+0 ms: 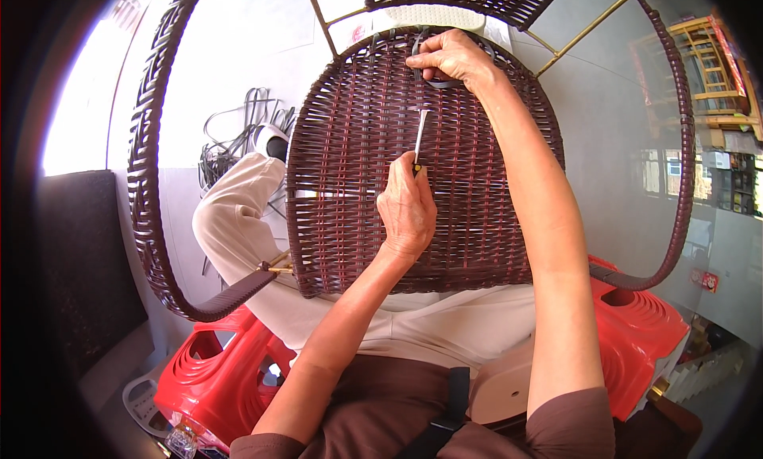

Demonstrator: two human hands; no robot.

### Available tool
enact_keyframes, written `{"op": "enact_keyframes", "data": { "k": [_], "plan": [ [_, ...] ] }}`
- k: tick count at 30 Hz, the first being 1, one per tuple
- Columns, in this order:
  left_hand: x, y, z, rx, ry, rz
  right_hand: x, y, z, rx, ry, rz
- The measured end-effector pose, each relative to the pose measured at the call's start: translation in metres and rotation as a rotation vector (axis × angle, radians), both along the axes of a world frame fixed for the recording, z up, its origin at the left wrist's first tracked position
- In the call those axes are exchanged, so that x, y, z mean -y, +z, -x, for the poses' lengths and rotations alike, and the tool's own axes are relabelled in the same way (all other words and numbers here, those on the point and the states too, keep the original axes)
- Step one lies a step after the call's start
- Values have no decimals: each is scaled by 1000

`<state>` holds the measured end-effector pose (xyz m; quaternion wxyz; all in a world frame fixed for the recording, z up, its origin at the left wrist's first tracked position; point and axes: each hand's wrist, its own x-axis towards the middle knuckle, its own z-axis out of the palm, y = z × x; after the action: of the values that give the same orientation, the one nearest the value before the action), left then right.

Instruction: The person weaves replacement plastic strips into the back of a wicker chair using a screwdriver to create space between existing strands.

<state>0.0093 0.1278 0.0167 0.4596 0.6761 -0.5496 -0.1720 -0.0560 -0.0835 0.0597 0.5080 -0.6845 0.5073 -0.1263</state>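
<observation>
A dark brown woven chair seat (350,157) lies across my lap, its strips interlaced from side to side and front to back. My left hand (407,209) is closed around the handle of a flat-tipped screwdriver (421,131), whose metal blade points away from me over the middle of the weave. Near the seat's far rim, my right hand (457,58) pinches a dark grey plastic strip (416,52). Part of that strip curls below the fingers. Most of the screwdriver's handle is hidden in my left fist.
The chair's wrapped armrest frame curves around at left (147,141) and right (685,141). A tangle of loose grey strips (258,101) lies on the floor at left. Red plastic stools (211,379) flank my lap. Bamboo-like furniture (711,77) stands at far right.
</observation>
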Motion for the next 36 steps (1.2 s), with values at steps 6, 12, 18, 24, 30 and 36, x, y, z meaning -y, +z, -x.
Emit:
{"op": "enact_keyframes", "data": {
  "k": [6, 12, 18, 24, 30, 36],
  "plan": [
    [0, 1, 0, -18, 0, -21, 0, -6, -1, -43, 1, 70],
    [0, 1, 0, -15, 0, -6, -1, -5, -1, -28, 8, 82],
    [1, 1, 3, 3, 7, -34, 1, -9, 0, -31, 8, 60],
    [2, 4, 2, 8, 10, -47, 4, -18, 0, -88, 14, 94],
    [4, 16, 1, -43, 12, -122, 3, -22, -1, -143, 18, 150],
    [10, 16, 8, -72, 33, -182, -2, -19, -4, -170, -10, 146]
  ]
}}
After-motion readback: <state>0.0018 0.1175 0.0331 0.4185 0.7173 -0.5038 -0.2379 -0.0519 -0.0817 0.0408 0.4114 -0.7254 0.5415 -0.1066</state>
